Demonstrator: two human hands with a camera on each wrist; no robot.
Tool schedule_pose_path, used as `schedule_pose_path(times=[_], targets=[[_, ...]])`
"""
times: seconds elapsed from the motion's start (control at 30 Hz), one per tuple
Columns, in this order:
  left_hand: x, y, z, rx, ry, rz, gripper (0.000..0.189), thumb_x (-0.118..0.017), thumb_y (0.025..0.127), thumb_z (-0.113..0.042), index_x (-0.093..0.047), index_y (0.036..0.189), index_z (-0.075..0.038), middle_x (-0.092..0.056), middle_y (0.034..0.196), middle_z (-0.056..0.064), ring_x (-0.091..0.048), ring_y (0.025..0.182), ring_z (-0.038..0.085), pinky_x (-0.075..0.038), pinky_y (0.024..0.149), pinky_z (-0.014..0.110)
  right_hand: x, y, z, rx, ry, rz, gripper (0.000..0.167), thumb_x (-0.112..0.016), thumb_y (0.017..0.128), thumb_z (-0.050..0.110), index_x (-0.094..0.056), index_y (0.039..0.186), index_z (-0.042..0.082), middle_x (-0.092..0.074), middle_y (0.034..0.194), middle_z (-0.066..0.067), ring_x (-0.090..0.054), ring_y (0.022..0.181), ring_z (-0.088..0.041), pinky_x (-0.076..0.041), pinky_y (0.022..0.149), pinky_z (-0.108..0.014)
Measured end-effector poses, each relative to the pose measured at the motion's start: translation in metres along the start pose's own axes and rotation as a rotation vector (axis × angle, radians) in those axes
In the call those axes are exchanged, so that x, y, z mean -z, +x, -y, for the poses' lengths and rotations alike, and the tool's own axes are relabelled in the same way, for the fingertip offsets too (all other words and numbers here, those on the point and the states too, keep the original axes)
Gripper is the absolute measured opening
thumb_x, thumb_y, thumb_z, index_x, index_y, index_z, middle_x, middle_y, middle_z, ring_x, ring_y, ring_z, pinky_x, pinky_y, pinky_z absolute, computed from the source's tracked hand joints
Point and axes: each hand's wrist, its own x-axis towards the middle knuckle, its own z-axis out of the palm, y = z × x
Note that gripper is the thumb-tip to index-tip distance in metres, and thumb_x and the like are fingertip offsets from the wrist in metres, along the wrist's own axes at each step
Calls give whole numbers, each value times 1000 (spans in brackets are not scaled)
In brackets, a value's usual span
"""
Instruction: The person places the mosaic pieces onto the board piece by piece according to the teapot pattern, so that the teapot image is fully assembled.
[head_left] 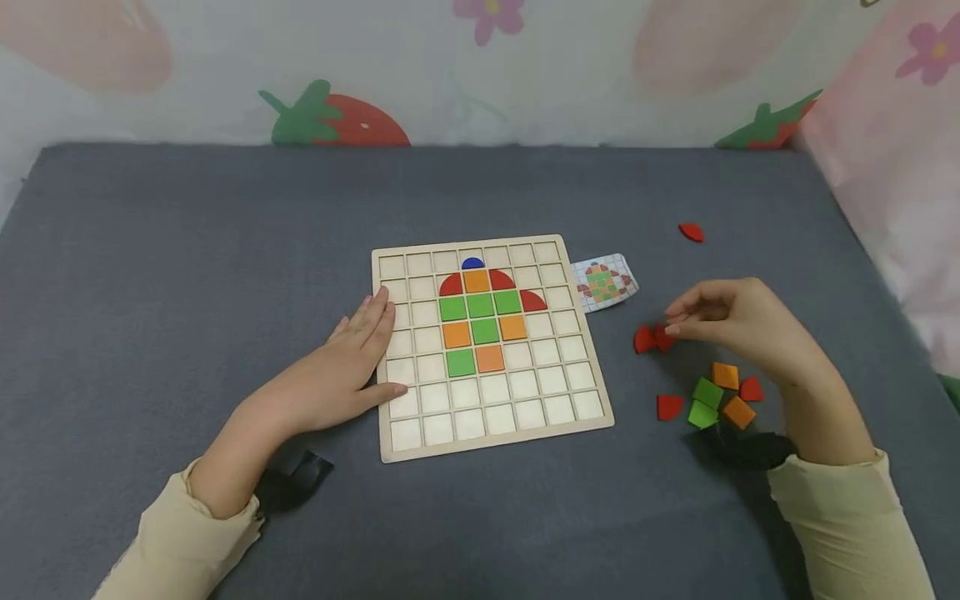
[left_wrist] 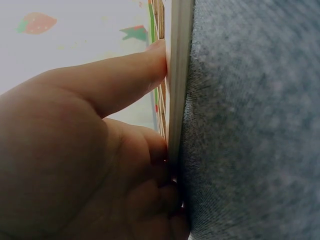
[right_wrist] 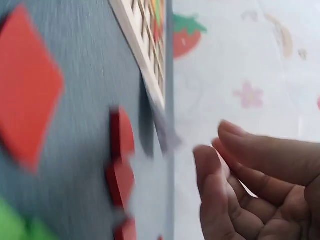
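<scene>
A square wooden grid board (head_left: 495, 442) lies on the dark cloth, with green, orange, red and blue flat pieces in some of its cells. My left hand (head_left: 330, 375) rests on the board's left edge, fingers extended and thumb over the rim; the left wrist view shows thumb and fingertips against that edge. My right hand (head_left: 742, 325) hovers over red quarter-round pieces (head_left: 643, 339) right of the board. Its thumb and fingers are bent, tips close together, with no piece visible between them in the right wrist view. A printed pattern card (head_left: 604, 283) sticks out at the board's right side.
Beneath my right wrist lies a loose group with green squares (head_left: 707, 392), orange squares (head_left: 739, 412) and red pieces (head_left: 670, 407). Farther back is a single red piece (head_left: 692, 232). A curtain with strawberry prints (head_left: 367, 121) hangs behind the table.
</scene>
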Motion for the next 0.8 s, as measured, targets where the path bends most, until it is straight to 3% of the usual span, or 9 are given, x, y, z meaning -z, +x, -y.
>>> schedule_pose_path(times=[0.3, 0.43, 0.8], targets=[[0, 0, 0, 1, 6, 5, 86, -55, 95, -36, -1, 148, 5, 13, 156, 16, 8, 142, 31, -8, 112, 53, 16, -17, -29, -106, -20, 162, 19, -67, 89, 14, -67, 100, -1, -70, 93, -7, -65, 82, -12, -53, 71, -27], [0, 0, -1, 2, 3, 6, 86, -55, 95, -35, -1, 148, 5, 13, 156, 16, 8, 143, 30, -8, 112, 52, 17, -23, -42, -115, -19, 212, 16, -66, 88, 10, -67, 98, -3, -70, 91, -7, -64, 79, -12, -53, 71, -28], [2, 0, -2, 11, -5, 10, 86, -56, 95, -34, -1, 148, 6, 13, 156, 16, 8, 143, 30, -8, 112, 52, 11, -36, -54, -62, -56, 206, 19, -71, 83, 8, -66, 97, -2, -64, 82, -4, -59, 68, -11, -51, 60, -28]])
